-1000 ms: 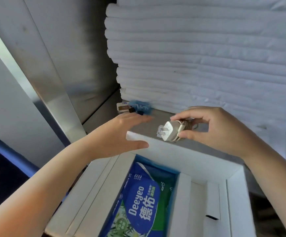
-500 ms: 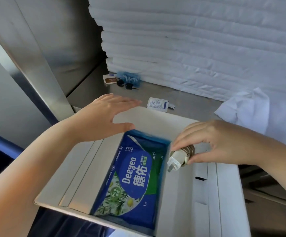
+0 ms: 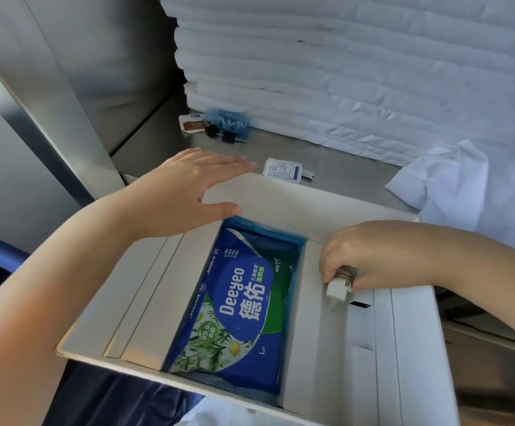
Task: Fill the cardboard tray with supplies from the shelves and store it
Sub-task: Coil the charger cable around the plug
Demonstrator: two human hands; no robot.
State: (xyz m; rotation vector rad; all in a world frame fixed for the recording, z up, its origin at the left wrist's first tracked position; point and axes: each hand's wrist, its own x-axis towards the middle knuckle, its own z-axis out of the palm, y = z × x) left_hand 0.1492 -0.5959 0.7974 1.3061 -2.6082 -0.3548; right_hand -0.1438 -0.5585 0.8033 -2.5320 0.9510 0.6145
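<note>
A white cardboard tray [image 3: 281, 198] rests on the metal shelf's front edge. A blue wet-wipes pack [image 3: 244, 309] lies in its middle compartment. My right hand [image 3: 373, 256] is down inside the right compartment, shut on a white charger plug [image 3: 337, 290] with its coiled cable. My left hand [image 3: 182, 192] hovers flat with fingers apart over the tray's far left corner; whether it touches the rim I cannot tell.
On the metal shelf [image 3: 327, 161] lie a small white sachet [image 3: 282, 169], a brown sachet [image 3: 193, 123] and a blue packet with black clips [image 3: 228, 126]. A tall stack of folded white linen [image 3: 357, 72] fills the back. A loose white cloth [image 3: 444, 179] lies at right.
My right hand has carried the charger down from above the tray's far wall into the right compartment. The left hand has stayed by the far left corner.
</note>
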